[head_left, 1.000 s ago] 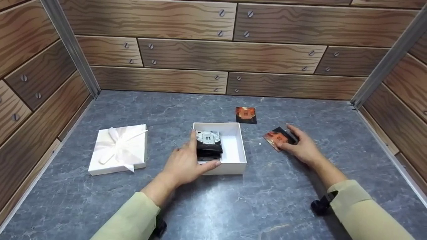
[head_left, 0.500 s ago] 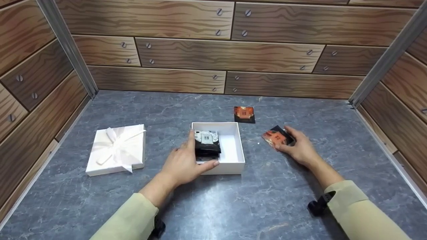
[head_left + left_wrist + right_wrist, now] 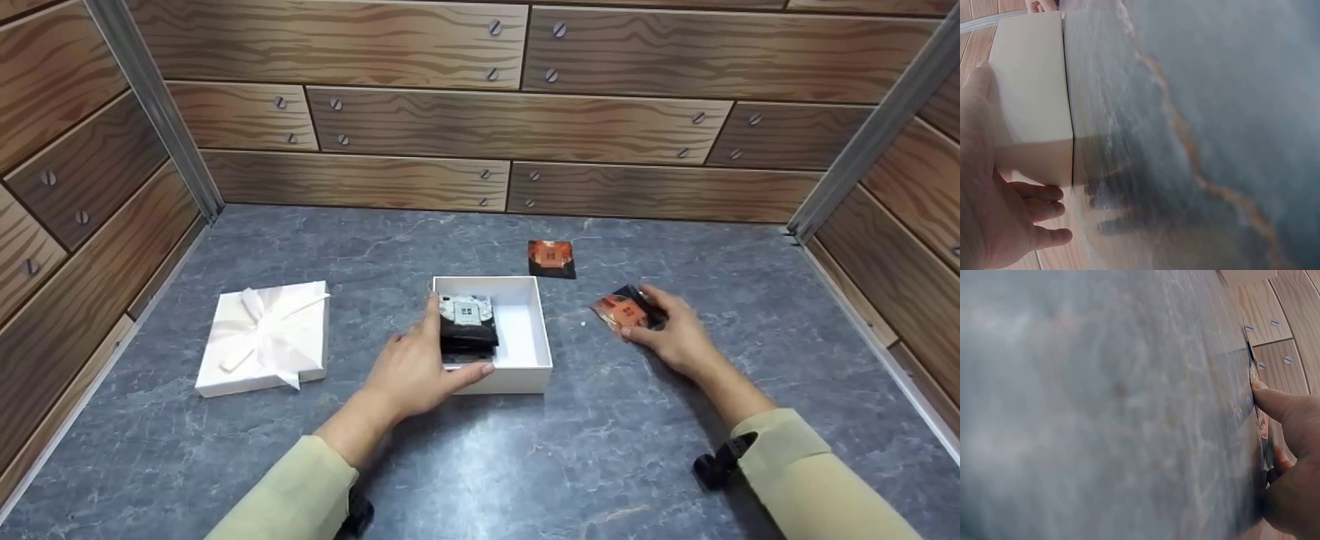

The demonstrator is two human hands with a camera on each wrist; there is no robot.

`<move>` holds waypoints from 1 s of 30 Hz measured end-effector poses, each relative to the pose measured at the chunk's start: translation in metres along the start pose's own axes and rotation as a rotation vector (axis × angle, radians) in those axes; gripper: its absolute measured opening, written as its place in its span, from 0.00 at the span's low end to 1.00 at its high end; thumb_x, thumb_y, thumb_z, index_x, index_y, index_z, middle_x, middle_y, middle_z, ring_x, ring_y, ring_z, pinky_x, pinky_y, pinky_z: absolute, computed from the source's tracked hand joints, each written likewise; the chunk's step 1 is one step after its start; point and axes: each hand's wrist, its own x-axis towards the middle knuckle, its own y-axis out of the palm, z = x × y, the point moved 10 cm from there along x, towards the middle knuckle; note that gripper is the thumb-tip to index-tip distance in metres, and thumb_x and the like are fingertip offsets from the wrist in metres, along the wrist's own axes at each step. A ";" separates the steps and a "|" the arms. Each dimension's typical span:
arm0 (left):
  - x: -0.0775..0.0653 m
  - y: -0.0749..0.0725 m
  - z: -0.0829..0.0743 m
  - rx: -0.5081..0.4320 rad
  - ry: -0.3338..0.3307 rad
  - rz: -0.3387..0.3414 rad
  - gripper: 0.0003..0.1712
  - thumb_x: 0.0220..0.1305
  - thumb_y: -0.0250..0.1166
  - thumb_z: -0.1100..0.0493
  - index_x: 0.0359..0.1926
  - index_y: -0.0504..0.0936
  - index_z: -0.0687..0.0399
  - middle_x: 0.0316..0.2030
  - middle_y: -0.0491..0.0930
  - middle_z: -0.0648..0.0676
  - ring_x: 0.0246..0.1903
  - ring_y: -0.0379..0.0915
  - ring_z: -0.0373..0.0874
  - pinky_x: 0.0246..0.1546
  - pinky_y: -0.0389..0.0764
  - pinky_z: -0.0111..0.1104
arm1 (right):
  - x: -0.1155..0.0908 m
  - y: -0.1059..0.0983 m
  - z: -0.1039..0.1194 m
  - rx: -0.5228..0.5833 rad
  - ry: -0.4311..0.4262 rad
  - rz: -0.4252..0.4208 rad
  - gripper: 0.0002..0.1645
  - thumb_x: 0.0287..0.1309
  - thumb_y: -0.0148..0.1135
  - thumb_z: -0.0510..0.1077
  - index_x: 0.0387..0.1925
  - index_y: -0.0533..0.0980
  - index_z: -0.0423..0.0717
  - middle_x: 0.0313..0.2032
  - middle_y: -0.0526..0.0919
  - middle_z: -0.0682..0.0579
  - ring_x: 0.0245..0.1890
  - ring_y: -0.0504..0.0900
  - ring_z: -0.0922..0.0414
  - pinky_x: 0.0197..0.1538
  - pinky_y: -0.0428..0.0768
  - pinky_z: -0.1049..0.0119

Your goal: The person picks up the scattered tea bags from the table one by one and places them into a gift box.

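My left hand (image 3: 409,367) rests at the near left corner of the open white box (image 3: 525,379), its index finger straight along the left wall and its thumb against the near wall. Loose fingertips (image 3: 1050,211) show beside the box in the left wrist view. A black sachet (image 3: 466,315) with a pale label lies on top of other black sachets in the left half of the box. To the right, my right hand (image 3: 679,334) grips an orange and black sachet (image 3: 619,309) by its edges, thumb at the near side and index finger at the far side, low over the table.
A second orange and black sachet (image 3: 551,256) lies behind the box. The white lid (image 3: 307,360) with its ribbon bow (image 3: 262,334) stands at the left. A tiny white scrap (image 3: 583,324) lies between box and right hand. Wood-patterned walls (image 3: 420,124) enclose the grey table (image 3: 592,435).
My right index finger has drawn in slightly along the orange and black sachet. The left hand, box and lid stay where they were; the view shifts a little.
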 end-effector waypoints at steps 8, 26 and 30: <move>0.000 0.000 0.000 0.008 0.006 -0.004 0.77 0.59 0.63 0.17 0.85 0.38 0.64 0.68 0.73 0.74 0.62 0.76 0.69 0.71 0.69 0.57 | -0.001 -0.002 0.000 0.013 -0.019 -0.037 0.53 0.61 0.79 0.44 0.81 0.60 0.40 0.66 0.71 0.28 0.69 0.65 0.34 0.73 0.61 0.36; 0.003 0.002 0.000 0.013 0.012 -0.006 0.77 0.59 0.63 0.17 0.85 0.40 0.65 0.67 0.74 0.75 0.61 0.78 0.69 0.68 0.71 0.57 | -0.003 -0.002 0.001 0.069 -0.045 -0.051 0.47 0.60 0.77 0.38 0.77 0.66 0.36 0.70 0.70 0.27 0.67 0.69 0.37 0.71 0.64 0.43; 0.003 0.002 0.000 0.013 0.008 0.001 0.76 0.60 0.63 0.17 0.85 0.39 0.64 0.67 0.74 0.75 0.61 0.78 0.69 0.68 0.72 0.57 | -0.003 -0.004 0.000 0.099 -0.031 -0.070 0.47 0.60 0.78 0.38 0.77 0.67 0.38 0.69 0.72 0.29 0.65 0.72 0.40 0.68 0.68 0.51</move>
